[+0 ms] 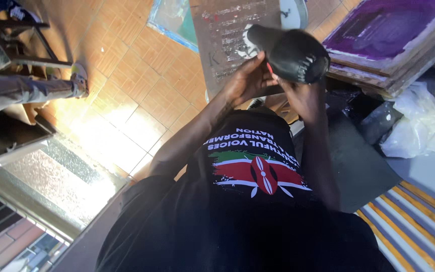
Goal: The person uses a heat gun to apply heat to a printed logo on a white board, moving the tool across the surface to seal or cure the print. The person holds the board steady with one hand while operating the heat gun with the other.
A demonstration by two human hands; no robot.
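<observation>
Your left hand (247, 80) and right hand (298, 95), fingers curled tight round black heat gun (290, 53), upper centre of frame, above stencil screen (227, 40); drying progress unclear.

White plastic bag (424, 126) (crumpled) at right; no labels.

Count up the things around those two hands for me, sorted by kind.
Hands: 2, the left hand and the right hand
Black blower: 1
Printing screens: 3, the grey screen, the purple screen and the blue-edged screen
White plastic bag: 1
Total: 7
</observation>
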